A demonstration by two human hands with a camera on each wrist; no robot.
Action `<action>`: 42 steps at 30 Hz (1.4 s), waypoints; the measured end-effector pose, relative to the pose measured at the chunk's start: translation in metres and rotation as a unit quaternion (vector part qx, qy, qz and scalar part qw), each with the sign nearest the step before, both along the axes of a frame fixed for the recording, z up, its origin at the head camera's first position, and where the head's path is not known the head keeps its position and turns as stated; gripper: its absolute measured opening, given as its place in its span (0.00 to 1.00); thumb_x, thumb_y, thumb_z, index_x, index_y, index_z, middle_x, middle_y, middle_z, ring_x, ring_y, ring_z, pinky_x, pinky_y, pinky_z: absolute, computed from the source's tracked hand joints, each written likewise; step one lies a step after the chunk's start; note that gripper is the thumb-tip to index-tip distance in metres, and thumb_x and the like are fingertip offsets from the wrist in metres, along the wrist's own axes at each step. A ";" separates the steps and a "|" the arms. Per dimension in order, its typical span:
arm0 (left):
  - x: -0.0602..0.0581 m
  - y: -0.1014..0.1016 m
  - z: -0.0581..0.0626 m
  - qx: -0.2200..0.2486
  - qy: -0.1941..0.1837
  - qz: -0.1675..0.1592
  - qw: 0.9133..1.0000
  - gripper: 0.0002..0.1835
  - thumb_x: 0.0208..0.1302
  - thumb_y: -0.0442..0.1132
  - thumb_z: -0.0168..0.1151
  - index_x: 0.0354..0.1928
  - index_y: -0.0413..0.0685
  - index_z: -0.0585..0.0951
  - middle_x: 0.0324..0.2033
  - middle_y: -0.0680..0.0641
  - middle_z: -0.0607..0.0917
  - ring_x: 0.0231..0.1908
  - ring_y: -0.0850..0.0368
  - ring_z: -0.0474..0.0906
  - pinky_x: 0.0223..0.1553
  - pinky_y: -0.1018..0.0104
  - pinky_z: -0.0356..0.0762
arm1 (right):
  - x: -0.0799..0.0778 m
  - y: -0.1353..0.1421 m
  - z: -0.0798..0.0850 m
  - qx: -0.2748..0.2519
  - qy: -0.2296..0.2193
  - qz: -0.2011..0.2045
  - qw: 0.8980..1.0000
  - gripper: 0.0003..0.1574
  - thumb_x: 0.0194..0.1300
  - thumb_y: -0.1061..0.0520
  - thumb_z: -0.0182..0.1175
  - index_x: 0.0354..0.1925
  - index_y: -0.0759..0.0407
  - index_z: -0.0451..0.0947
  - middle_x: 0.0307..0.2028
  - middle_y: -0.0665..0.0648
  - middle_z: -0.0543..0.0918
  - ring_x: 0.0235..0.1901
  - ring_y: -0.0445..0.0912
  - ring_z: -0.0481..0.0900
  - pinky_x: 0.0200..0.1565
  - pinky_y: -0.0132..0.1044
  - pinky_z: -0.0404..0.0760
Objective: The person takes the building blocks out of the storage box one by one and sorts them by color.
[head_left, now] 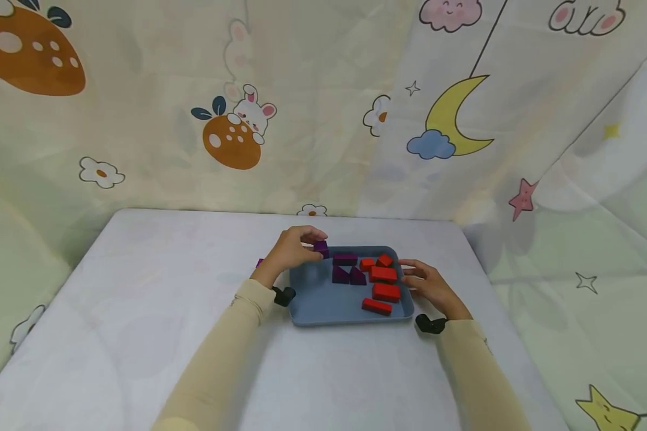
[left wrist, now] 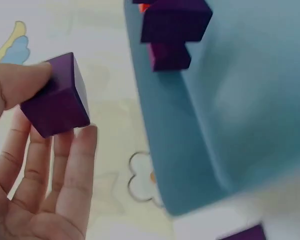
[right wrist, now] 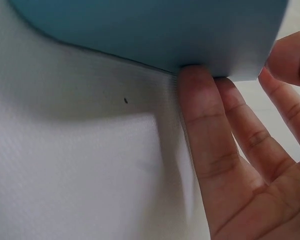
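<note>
Hovering by the far edge of a blue-grey tray (head_left: 323,308), toward its far left corner, a dark purple block (head_left: 320,249) is pinched between the thumb and fingertips of the left hand (head_left: 290,251). In the left wrist view the thumb is laid against one face and the fingers are set against the opposite side; a gap is seen between the block and the tray's rim.

By the right hand (head_left: 432,285) the tray's right edge is touched, with the fingers extended and spread and the fingertips set against the outer wall, as is shown in the right wrist view.

Inside the tray, a purple bar (head_left: 345,259) is placed near the middle of the far edge, and just in front of it two triangular purple pieces (head_left: 340,275) are set side by side. Five red blocks (head_left: 383,275) are gathered along the right edge, from the far right corner toward the near one.

Beyond the tray's left edge, a second purple block (head_left: 259,262) is mostly hidden by the left hand. The tray is carried by a white worktop (head_left: 140,335), nearer its far edge, behind which a printed curtain (head_left: 323,120) is hung.
</note>
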State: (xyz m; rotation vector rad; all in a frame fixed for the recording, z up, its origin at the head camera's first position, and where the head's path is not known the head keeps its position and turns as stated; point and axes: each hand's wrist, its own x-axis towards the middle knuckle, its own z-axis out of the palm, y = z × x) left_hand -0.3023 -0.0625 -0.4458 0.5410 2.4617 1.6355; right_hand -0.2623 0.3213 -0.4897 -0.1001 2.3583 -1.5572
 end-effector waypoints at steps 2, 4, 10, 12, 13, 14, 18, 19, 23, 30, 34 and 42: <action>0.002 -0.008 0.004 0.006 0.004 -0.006 1.000 0.22 0.62 0.27 0.77 0.58 0.39 0.87 0.55 0.41 0.89 0.57 0.43 0.85 0.60 0.54 0.86 | 0.000 0.001 0.000 -0.001 0.001 0.002 1.000 0.35 0.82 0.61 0.59 0.80 0.65 0.64 0.71 0.77 0.71 0.60 0.55 0.80 0.55 0.41 0.86; 0.005 -0.017 0.007 0.011 0.012 -0.011 1.000 0.22 0.61 0.26 0.77 0.58 0.39 0.87 0.54 0.41 0.89 0.57 0.43 0.85 0.59 0.54 0.86 | 0.000 0.001 -0.001 0.000 0.002 0.002 1.000 0.34 0.82 0.60 0.58 0.80 0.65 0.64 0.71 0.77 0.72 0.59 0.54 0.80 0.55 0.41 0.86; 0.009 -0.049 0.009 0.014 0.031 -0.010 0.999 0.23 0.61 0.24 0.77 0.59 0.37 0.86 0.56 0.39 0.88 0.58 0.42 0.84 0.62 0.51 0.84 | -0.002 0.003 -0.004 0.006 0.001 0.001 1.000 0.34 0.82 0.60 0.59 0.80 0.63 0.65 0.71 0.76 0.72 0.60 0.55 0.80 0.57 0.43 0.86; 0.010 -0.060 0.008 0.008 0.034 -0.004 0.999 0.23 0.61 0.23 0.77 0.59 0.36 0.86 0.57 0.39 0.88 0.59 0.42 0.84 0.63 0.50 0.84 | -0.002 0.002 -0.005 0.009 0.002 0.003 1.000 0.34 0.82 0.60 0.58 0.80 0.63 0.65 0.71 0.76 0.72 0.60 0.56 0.80 0.57 0.44 0.86; 0.010 -0.065 0.008 0.003 0.034 0.000 0.999 0.24 0.61 0.23 0.76 0.60 0.36 0.86 0.56 0.39 0.88 0.59 0.42 0.84 0.63 0.49 0.84 | -0.003 0.002 -0.004 0.012 0.003 0.003 1.000 0.34 0.82 0.60 0.58 0.80 0.63 0.65 0.71 0.76 0.72 0.60 0.57 0.80 0.57 0.44 0.86; 0.010 -0.071 0.008 -0.003 0.035 0.004 0.999 0.24 0.61 0.23 0.76 0.60 0.35 0.85 0.57 0.39 0.88 0.59 0.41 0.84 0.63 0.49 0.84 | -0.003 0.002 -0.005 0.014 0.004 0.003 1.000 0.34 0.82 0.60 0.59 0.80 0.63 0.65 0.71 0.76 0.72 0.60 0.57 0.80 0.57 0.44 0.86; 0.012 -0.093 0.007 -0.031 0.032 0.016 0.999 0.25 0.62 0.22 0.75 0.62 0.34 0.84 0.58 0.37 0.87 0.60 0.40 0.83 0.64 0.46 0.83 | -0.003 0.002 -0.004 0.022 0.007 0.001 1.000 0.34 0.81 0.60 0.60 0.79 0.63 0.66 0.70 0.76 0.73 0.61 0.59 0.80 0.54 0.42 0.85; 0.012 -0.099 0.006 -0.040 0.033 0.018 0.998 0.25 0.62 0.22 0.75 0.62 0.34 0.84 0.58 0.37 0.87 0.60 0.40 0.82 0.64 0.46 0.82 | -0.003 0.001 -0.004 0.023 0.007 0.002 1.000 0.35 0.81 0.59 0.60 0.79 0.63 0.66 0.70 0.76 0.73 0.61 0.59 0.79 0.54 0.41 0.85; 0.012 -0.120 0.002 -0.068 0.034 0.022 0.997 0.24 0.63 0.22 0.74 0.62 0.33 0.84 0.59 0.37 0.87 0.60 0.39 0.82 0.65 0.44 0.81 | -0.002 0.002 -0.004 0.020 0.008 0.000 1.000 0.35 0.81 0.59 0.60 0.80 0.63 0.66 0.70 0.76 0.73 0.62 0.59 0.79 0.54 0.41 0.85; 0.011 -0.154 -0.015 -0.090 0.006 0.037 0.995 0.25 0.62 0.20 0.74 0.61 0.31 0.84 0.58 0.35 0.87 0.61 0.35 0.82 0.64 0.46 0.81 | 0.000 0.000 -0.002 0.020 0.007 0.003 1.000 0.35 0.81 0.58 0.60 0.80 0.63 0.66 0.71 0.76 0.73 0.63 0.61 0.79 0.54 0.42 0.85; 0.011 -0.163 -0.027 -0.098 -0.019 0.036 0.994 0.24 0.62 0.21 0.74 0.61 0.33 0.84 0.58 0.35 0.86 0.63 0.35 0.81 0.65 0.48 0.81 | 0.001 0.001 -0.002 0.023 0.007 0.003 1.000 0.35 0.82 0.58 0.59 0.80 0.63 0.65 0.71 0.77 0.72 0.64 0.62 0.78 0.55 0.43 0.85; 0.014 -0.168 -0.040 -0.104 -0.036 0.023 0.994 0.22 0.59 0.21 0.76 0.56 0.33 0.86 0.55 0.35 0.87 0.60 0.35 0.83 0.60 0.52 0.85 | 0.002 0.000 -0.002 0.021 0.003 -0.001 1.000 0.35 0.82 0.59 0.59 0.80 0.63 0.65 0.71 0.77 0.72 0.64 0.64 0.78 0.56 0.45 0.86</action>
